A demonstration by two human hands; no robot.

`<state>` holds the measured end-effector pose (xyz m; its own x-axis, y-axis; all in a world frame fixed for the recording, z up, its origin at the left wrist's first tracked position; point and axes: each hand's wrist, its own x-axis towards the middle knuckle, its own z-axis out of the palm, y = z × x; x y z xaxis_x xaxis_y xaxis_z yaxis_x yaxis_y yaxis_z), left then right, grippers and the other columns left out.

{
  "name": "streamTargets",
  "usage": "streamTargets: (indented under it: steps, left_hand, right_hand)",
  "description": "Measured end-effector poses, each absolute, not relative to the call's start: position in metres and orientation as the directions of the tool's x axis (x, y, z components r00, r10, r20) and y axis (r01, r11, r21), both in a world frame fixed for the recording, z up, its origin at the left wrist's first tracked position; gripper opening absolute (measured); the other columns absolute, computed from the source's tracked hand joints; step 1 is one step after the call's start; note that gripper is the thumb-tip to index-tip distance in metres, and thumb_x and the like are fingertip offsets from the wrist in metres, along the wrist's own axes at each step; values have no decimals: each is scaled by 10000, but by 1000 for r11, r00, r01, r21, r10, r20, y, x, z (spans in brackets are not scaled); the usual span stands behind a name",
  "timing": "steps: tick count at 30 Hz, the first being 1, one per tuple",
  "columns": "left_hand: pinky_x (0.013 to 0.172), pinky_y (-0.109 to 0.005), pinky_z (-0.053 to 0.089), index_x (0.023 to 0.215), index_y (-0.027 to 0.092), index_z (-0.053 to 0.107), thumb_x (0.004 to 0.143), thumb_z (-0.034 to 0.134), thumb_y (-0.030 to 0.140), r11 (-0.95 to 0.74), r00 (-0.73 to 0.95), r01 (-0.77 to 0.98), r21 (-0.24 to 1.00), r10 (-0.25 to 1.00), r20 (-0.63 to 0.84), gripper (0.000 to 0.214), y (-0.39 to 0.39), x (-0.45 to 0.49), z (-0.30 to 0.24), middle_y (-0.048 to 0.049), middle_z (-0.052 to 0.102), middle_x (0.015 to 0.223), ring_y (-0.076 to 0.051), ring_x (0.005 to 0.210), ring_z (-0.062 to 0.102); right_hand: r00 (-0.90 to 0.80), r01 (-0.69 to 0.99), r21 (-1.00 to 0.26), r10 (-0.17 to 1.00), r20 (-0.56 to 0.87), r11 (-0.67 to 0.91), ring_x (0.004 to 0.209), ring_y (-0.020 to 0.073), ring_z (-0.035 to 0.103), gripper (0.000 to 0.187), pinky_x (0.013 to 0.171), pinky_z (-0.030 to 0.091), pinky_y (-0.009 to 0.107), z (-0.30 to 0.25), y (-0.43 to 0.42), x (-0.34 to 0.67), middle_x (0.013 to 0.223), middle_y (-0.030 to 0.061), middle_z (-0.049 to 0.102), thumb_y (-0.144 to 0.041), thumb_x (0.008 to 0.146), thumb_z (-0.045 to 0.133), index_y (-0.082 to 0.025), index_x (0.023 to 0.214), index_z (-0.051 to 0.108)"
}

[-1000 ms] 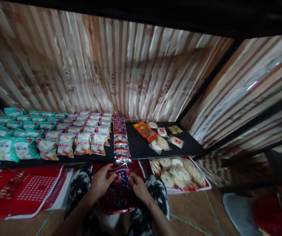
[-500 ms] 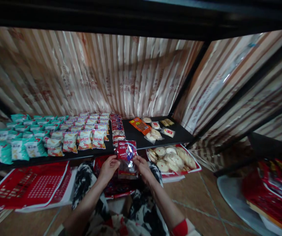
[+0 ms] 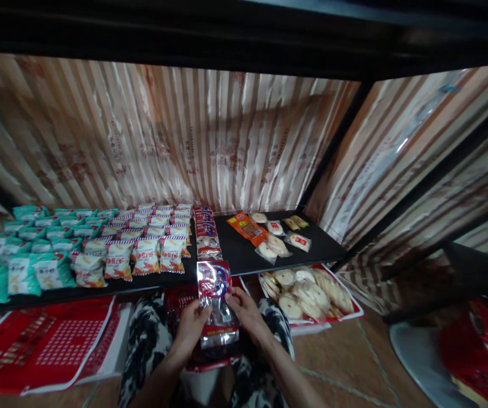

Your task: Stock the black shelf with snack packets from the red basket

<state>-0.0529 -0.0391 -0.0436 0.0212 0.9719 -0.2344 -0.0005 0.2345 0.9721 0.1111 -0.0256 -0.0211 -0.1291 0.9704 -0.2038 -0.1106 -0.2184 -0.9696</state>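
My left hand (image 3: 191, 327) and my right hand (image 3: 246, 310) both grip a clear snack packet with a red and blue top (image 3: 215, 303), held upright just in front of the black shelf (image 3: 244, 258). A column of the same red packets (image 3: 204, 229) lies on the shelf right behind it. Beneath my hands a red basket (image 3: 184, 306) with more such packets rests on my lap.
Rows of teal packets (image 3: 22, 249) and red-and-white striped packets (image 3: 145, 243) fill the shelf's left half. An orange packet (image 3: 247, 228) and several round cake packets (image 3: 275, 241) lie at its right. A red basket of round cakes (image 3: 312, 289) and an empty red basket (image 3: 43, 340) sit on the floor.
Both hands lifted the packet out of the lap basket up to the shelf's front edge, then drew it slightly lower and nearer. The camera view swung a little.
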Motion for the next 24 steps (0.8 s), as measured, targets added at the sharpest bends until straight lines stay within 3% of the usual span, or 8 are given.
streamTargets:
  steps: [5,14,17,20,24]
  left_hand:
    - [698,-311,506,840,130,624,619,658,525,295,-10,-94,951,955,-298,454,-24,-53,-45,-79,699,806,-217,760,650]
    - [688,-267,497,825,137,606,718,591,469,223,-47,21,975,974,-222,349,20,-28,-51,-58,684,782,-192,759,640]
    - [734,-275,502,966,135,581,746,576,416,175,-58,-65,982,982,-179,356,35,-22,-58,-74,687,899,-190,811,646]
    - [779,-278,503,1188,139,476,747,586,360,163,-111,-153,975,977,-181,505,51,-19,-62,-94,665,1021,-184,870,648]
    - [745,-261,511,1295,168,399,734,604,283,208,-194,-94,974,955,-223,608,70,-22,-60,-78,656,1013,-165,838,649]
  right_hand:
    - [-111,-58,-970,967,-229,-237,619,147,582,435,605,442,265,-25,-6,109,687,-6,628,-564,589,698,-202,782,554]
    - [5,-34,-981,981,-193,-193,569,132,549,436,545,417,234,-19,38,120,641,-12,606,-593,640,640,-199,802,544]
    - [36,-9,-982,982,-187,-186,524,120,515,468,502,388,223,-24,57,122,616,-24,588,-606,643,626,-194,850,542]
    - [62,31,-987,986,-154,-156,481,102,468,479,473,356,215,-32,78,122,579,-40,553,-605,652,611,-183,867,542]
    - [71,86,-989,991,-117,-123,485,107,471,440,487,362,220,-41,106,117,557,-50,525,-575,683,579,-181,873,538]
